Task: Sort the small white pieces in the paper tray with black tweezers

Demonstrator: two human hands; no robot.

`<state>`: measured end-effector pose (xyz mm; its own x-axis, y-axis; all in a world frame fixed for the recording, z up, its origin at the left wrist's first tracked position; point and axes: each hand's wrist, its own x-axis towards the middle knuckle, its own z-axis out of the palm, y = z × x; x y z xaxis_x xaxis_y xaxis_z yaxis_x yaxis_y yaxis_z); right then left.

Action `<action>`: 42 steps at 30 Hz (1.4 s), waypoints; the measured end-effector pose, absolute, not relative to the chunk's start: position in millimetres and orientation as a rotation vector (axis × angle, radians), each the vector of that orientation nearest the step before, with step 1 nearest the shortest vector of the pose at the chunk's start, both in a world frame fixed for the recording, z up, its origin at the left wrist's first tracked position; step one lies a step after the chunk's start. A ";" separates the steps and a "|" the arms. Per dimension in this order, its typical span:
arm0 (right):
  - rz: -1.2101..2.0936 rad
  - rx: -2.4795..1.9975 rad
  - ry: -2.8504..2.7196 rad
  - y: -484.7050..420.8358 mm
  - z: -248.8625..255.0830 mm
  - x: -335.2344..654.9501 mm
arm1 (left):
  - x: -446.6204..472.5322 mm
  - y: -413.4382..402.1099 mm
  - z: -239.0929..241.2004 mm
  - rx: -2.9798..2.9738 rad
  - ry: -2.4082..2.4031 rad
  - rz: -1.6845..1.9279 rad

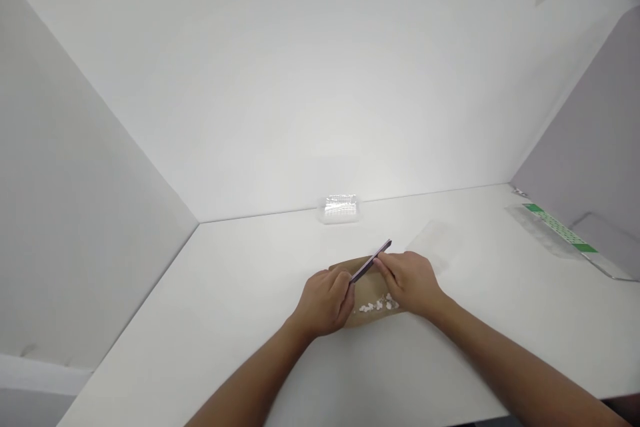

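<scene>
My left hand [326,300] is closed around the near end of a thin dark flat strip [373,259] that slants up to the right. Fingers of my right hand [411,282] pinch the same strip near its middle. Both hands hover over a brown paper sheet [361,265] lying on the white table [240,293]. Several small white bits [376,305] are scattered on the brown sheet between my hands.
A small clear plastic packet [340,207] rests against the back wall. A clear bag [431,240] lies right of my hands. At the far right sits a clear sleeve with a green strip [559,229] and a transparent tray [607,247].
</scene>
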<state>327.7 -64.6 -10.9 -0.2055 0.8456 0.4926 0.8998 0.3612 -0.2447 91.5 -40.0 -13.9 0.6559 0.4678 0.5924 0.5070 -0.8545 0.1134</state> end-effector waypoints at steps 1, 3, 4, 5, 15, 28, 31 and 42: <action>-0.146 -1.446 -2.096 -69.2 -10.1 321.8 | 91.5 -40.3 -13.7 -2.800 -0.827 -0.979; -0.157 -1.356 -2.122 -76.7 -8.7 312.3 | 91.4 -41.0 -12.8 -2.794 -0.827 -0.985; -0.160 -1.335 -2.126 -78.7 -8.2 309.7 | 91.4 -41.1 -12.4 -2.791 -0.826 -0.986; -0.164 -1.335 -2.125 -79.3 -7.9 309.0 | 91.4 -41.1 -11.9 -2.788 -0.825 -0.987; -0.175 -1.675 -2.016 -51.1 -8.9 348.7 | 90.9 -40.0 -11.8 -2.799 -0.812 -0.950; -0.172 -1.366 -2.116 -80.4 -3.2 310.1 | 91.2 -40.8 -10.5 -2.787 -0.808 -0.946; -0.208 -1.449 -2.082 -72.2 -3.8 322.1 | 90.8 -40.6 -8.7 -2.778 -0.839 -0.932; -0.151 -1.430 -2.109 -73.2 -8.5 314.8 | 92.3 -41.2 -9.8 -2.776 -0.906 -0.948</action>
<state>314.8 -73.2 -8.5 -0.2567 0.8152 0.5192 0.8806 0.4186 -0.2218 92.3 -41.2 -9.8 0.6356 0.5106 0.5791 0.5550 -0.8236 0.1171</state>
